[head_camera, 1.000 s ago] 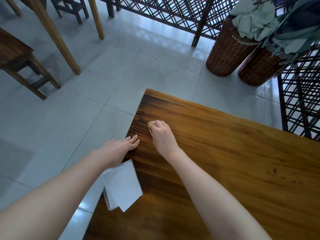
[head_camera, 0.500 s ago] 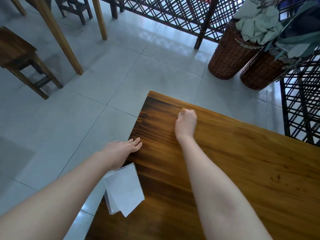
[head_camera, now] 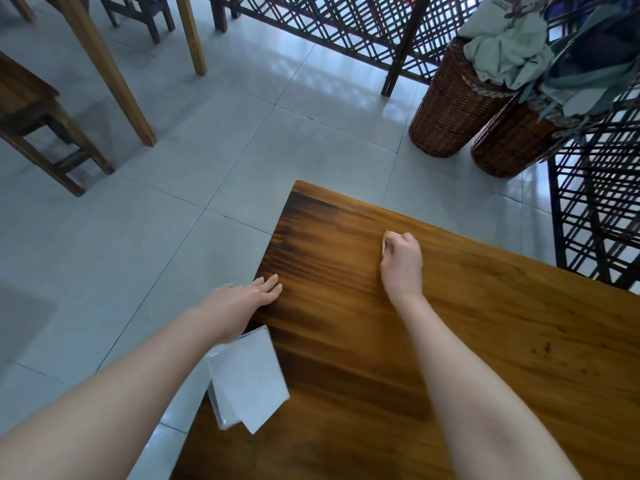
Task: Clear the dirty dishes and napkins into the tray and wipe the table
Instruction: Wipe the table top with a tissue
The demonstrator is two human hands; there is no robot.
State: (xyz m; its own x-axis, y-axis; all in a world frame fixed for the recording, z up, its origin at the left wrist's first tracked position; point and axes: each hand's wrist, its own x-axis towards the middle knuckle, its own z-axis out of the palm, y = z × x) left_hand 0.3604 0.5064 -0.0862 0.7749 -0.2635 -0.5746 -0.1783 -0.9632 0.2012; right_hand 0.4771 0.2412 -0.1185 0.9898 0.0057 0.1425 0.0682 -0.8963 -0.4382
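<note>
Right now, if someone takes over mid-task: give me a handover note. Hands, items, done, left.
Hands: left hand open, fingers flat on the table at its left edge; right hand grips a small tan wipe, pressed to the table near the far edge.
Items: white folded item, napkin or card, cannot tell, at the left edge and partly past it, beside the left wrist.
Done: no dishes on the visible part of the table; tray not in view.
Left: wipe the rest, deal with the white folded item.

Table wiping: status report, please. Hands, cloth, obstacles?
Right hand grips tan cloth on table. Left hand flat on table edge. White sheets overhang left edge, near left wrist.
</note>
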